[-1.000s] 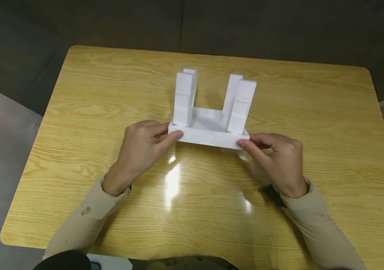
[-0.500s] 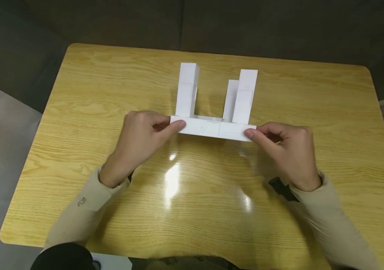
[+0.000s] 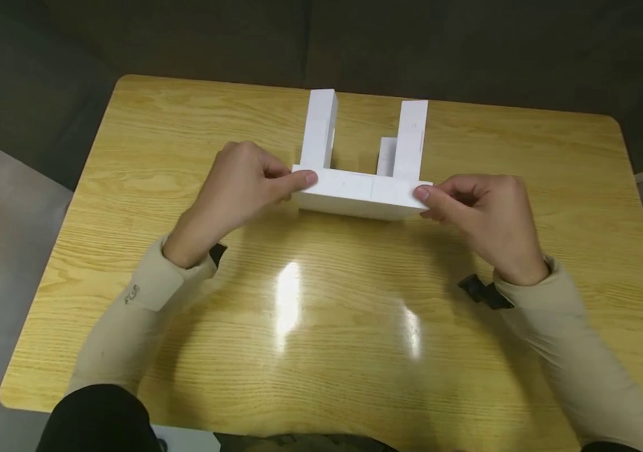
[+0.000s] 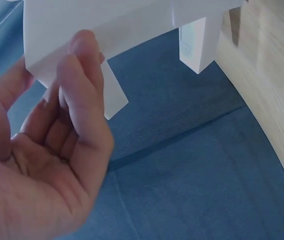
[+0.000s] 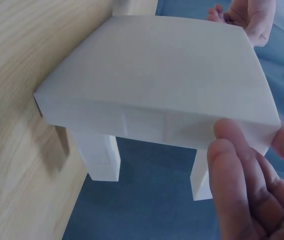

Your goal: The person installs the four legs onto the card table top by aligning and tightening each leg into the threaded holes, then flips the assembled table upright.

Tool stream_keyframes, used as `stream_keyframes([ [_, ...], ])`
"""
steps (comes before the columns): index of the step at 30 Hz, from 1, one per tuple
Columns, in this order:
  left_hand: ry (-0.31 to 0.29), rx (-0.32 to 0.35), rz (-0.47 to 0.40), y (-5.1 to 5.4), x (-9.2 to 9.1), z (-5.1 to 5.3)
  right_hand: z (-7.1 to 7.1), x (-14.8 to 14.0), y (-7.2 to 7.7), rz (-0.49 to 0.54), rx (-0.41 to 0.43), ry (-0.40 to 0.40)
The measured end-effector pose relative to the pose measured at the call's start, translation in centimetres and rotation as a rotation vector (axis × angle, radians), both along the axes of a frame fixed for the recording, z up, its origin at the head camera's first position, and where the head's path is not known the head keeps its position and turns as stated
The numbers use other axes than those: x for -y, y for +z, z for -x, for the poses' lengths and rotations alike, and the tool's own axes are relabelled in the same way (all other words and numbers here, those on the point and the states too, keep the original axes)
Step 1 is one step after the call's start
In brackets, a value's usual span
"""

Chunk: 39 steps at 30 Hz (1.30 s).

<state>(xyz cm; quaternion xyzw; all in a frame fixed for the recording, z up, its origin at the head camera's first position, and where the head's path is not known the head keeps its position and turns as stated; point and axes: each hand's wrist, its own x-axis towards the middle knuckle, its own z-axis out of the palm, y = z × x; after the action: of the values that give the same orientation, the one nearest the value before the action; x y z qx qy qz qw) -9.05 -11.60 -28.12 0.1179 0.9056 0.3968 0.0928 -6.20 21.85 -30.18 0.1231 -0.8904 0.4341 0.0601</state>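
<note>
A small white model table (image 3: 355, 186) with several square legs is tipped on its side, its flat top turned down and toward me. Two of its legs, a left one (image 3: 318, 129) and a right one (image 3: 410, 139), point toward the far side; part of a third leg (image 3: 387, 157) shows between them. My left hand (image 3: 231, 191) pinches the left corner between thumb and fingers. At the right corner, my right hand (image 3: 493, 223) does the same. The right wrist view shows the bare square top (image 5: 162, 65) with its edge close to the wood; contact there is unclear.
A wooden tabletop (image 3: 327, 326) lies under the hands, with rounded corners and glossy reflections. Dark fabric panels (image 3: 214, 44) stand behind its far edge. A white item (image 3: 188, 438) shows at the near edge, partly cut off.
Both hands have moved the white model table away from me and tipped it over, raising its near edge. Its legs have swung from upright to pointing away. The grip looks the same.
</note>
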Motion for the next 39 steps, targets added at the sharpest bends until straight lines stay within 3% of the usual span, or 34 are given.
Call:
stream_keyframes([
  [9,0.017,0.047,0.032,0.6,-0.2,1.8,1.7,-0.2,0.8,-0.010,0.121,0.003],
  [18,0.033,0.082,0.054,0.9,-0.5,2.7,3.1,-0.3,1.2,0.009,0.246,0.008],
  [27,0.031,0.150,0.034,1.1,-0.1,3.9,4.3,-0.4,1.3,0.042,0.263,0.035],
  [39,0.051,0.193,0.035,1.4,0.0,4.1,4.6,-0.8,0.9,0.050,0.202,-0.001],
])
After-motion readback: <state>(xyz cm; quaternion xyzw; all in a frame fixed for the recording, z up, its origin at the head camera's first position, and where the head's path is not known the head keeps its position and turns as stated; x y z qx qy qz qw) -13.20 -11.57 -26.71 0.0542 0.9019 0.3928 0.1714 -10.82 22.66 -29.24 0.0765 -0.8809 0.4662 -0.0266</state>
